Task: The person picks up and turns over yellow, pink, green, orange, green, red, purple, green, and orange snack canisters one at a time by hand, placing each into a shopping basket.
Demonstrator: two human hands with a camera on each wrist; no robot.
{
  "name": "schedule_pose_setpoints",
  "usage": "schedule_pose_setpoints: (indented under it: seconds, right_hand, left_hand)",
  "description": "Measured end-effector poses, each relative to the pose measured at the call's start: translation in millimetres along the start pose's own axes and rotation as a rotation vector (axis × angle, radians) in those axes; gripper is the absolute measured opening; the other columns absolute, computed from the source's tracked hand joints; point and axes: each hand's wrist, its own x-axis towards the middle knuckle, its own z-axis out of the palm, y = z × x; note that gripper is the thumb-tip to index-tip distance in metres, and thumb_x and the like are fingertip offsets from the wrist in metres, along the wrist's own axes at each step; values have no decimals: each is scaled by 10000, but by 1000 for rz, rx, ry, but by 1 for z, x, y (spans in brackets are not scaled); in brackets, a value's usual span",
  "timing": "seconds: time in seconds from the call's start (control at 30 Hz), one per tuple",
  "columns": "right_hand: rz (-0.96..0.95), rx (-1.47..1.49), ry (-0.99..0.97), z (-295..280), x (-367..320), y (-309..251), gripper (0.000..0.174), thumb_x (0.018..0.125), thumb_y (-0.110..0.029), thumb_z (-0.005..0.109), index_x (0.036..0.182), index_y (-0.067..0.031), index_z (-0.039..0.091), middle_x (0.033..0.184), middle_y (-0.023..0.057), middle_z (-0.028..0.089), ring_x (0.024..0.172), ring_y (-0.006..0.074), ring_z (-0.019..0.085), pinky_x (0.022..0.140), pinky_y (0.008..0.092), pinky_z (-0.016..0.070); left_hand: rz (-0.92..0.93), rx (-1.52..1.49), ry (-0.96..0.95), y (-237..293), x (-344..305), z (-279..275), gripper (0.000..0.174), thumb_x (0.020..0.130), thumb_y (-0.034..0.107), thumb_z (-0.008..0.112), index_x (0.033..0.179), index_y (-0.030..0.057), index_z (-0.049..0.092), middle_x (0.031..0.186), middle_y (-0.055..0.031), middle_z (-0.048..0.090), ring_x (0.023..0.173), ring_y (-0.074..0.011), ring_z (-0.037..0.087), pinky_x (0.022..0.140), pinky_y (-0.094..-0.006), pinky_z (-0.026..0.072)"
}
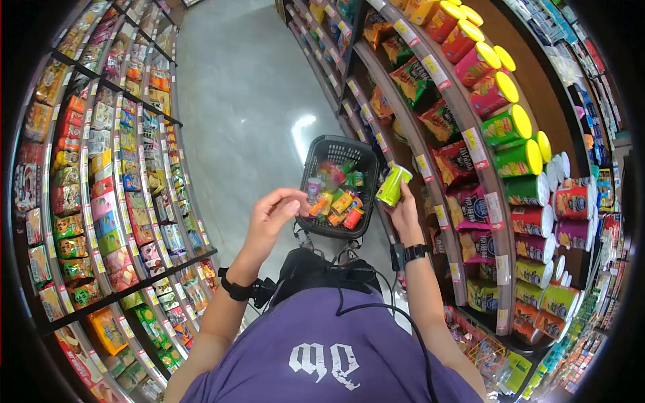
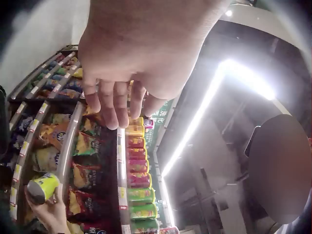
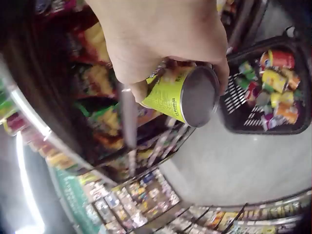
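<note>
In the head view, the right hand (image 1: pixel 405 216) grips a yellow-green can (image 1: pixel 394 185) at the right of a black basket (image 1: pixel 341 232). The right wrist view shows the same can (image 3: pixel 170 100) tilted, its grey round end facing the camera, with the fingers of the right hand (image 3: pixel 165 44) curled round it. The left hand (image 1: pixel 274 215) is raised at the basket's left side, fingers loosely bent and holding nothing. In the left wrist view, the left hand (image 2: pixel 131 73) hangs with its fingers apart. Several colourful packets and small cans (image 1: pixel 342 201) lie in the basket.
Shelves of chip bags (image 1: pixel 451 161) and canisters (image 1: pixel 507 126) with yellow lids stand on the right. Shelves of packaged snacks (image 1: pixel 107 201) line the left. Grey floor (image 1: pixel 235 87) runs between them. A dark cable (image 1: pixel 403 310) crosses the purple shirt.
</note>
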Motion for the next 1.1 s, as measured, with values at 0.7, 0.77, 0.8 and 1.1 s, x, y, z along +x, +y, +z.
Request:
schedule_pose_setpoints:
  seconds: [0.7,0.77,0.8,1.1]
  right_hand:
    - [91,-1104,521,-179,267,277,802,734,-213,832,1443,-47,497,1360,214,623,1236,342,620,1059,363,458]
    - [124,-1146,495,-178,269,270,763,725,-258,843,1399,-40,560,1321,221,653,1230,357,626,1036,396,476]
    - [153,-1154,469,-185,275,272,734,723,-287,844,1367,-38,594,1298,219,668,1216,357,634,1028,402,482]
    - [21,-1214,182,-178,131,170,366,841,-291,755,1107,-40,751,1043,173,761,974,287,734,838,386,552]
  left_hand:
    - [-614,175,324,-132,-23,-57,227,1014,164,614,1146,-12,671,965,-110,732,904,-186,699,841,-303,523]
    - [-619,208,265,-132,-19,-50,226,1019,189,602,1137,5,659,959,-103,713,906,-183,694,829,-317,546]
    - [-628,141,257,-133,-19,-49,236,1020,191,601,1154,3,650,965,-113,714,917,-188,693,852,-323,545]
    - [-448,-70,44,-89,15,-12,270,1026,205,594,1163,-17,664,974,-118,713,915,-207,688,867,-338,529]
